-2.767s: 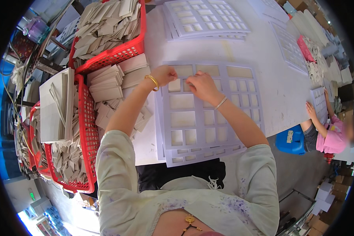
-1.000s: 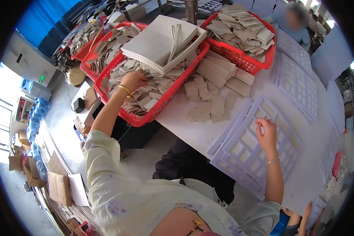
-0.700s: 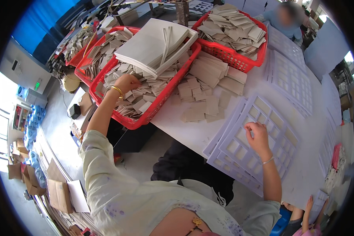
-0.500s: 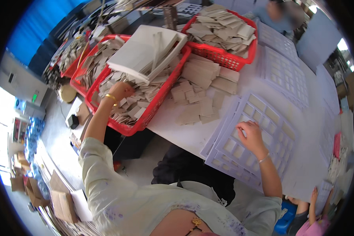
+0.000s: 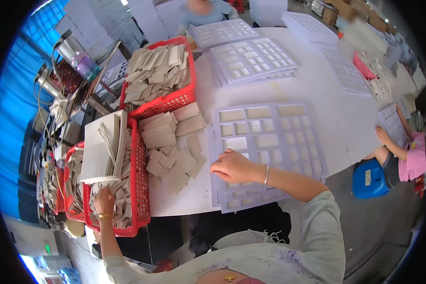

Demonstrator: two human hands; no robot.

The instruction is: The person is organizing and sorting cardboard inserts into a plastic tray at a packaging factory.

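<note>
My left hand (image 5: 104, 201) is down among loose grey card pieces (image 5: 121, 208) in the near red basket (image 5: 143, 189). Its fingers are curled into the pile, and what they grip is hidden. My right hand (image 5: 236, 167) hovers over the left part of a lavender frame (image 5: 277, 142), which has many rectangular openings and lies on a stack of similar frames. The fingers of this hand are bent together; whether something small is between them cannot be seen. Between basket and frame, flat grey cards (image 5: 177, 163) of different sizes lie on the white table (image 5: 177, 203).
White boards (image 5: 99, 146) lie across the near basket. Behind it stands another red basket (image 5: 175, 97) full of cards. More lavender frames (image 5: 253, 59) are stacked farther back. One person (image 5: 203, 14) is across the table; another, in pink (image 5: 412, 156), sits at the right by a blue stool (image 5: 369, 180).
The view has swung to the right. My right hand has shifted toward the left side of the frame. My left hand stays in the basket's card pile.
</note>
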